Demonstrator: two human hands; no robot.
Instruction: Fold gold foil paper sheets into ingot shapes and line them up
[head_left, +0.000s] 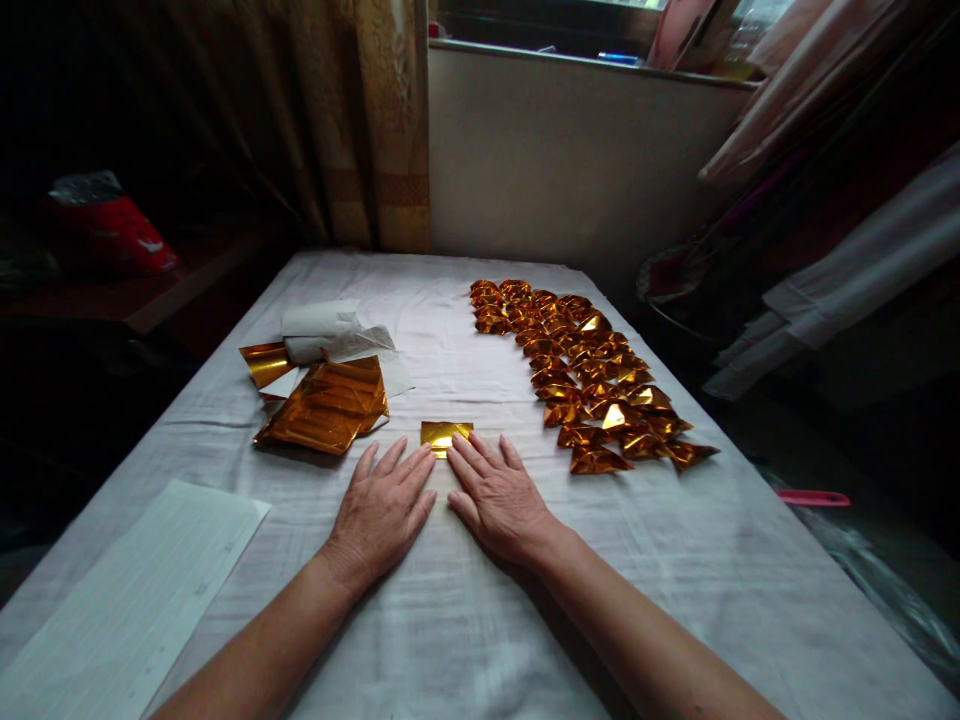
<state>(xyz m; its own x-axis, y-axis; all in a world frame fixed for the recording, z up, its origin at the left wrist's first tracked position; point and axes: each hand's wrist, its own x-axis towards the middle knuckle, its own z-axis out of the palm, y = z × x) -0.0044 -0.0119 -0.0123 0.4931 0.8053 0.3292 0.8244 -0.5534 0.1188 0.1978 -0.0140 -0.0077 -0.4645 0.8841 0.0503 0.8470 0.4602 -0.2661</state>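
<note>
I'm keeping both palms down, fingers straight, gripping nothing: my right hand point(495, 492) is resting on the gold foil point(442, 431) ahead of me, my left hand point(379, 515) is lying at its near left corner. Over left, a packet point(322, 405) is sitting by crumpled paper point(322, 319); to the right, folded pieces point(592, 370) are crowding the cloth point(450, 620). My fingers are hiding the foil's near edge, the frame is cutting off a white sheet point(150, 590), and shadow is blurring a red container point(112, 238).
</note>
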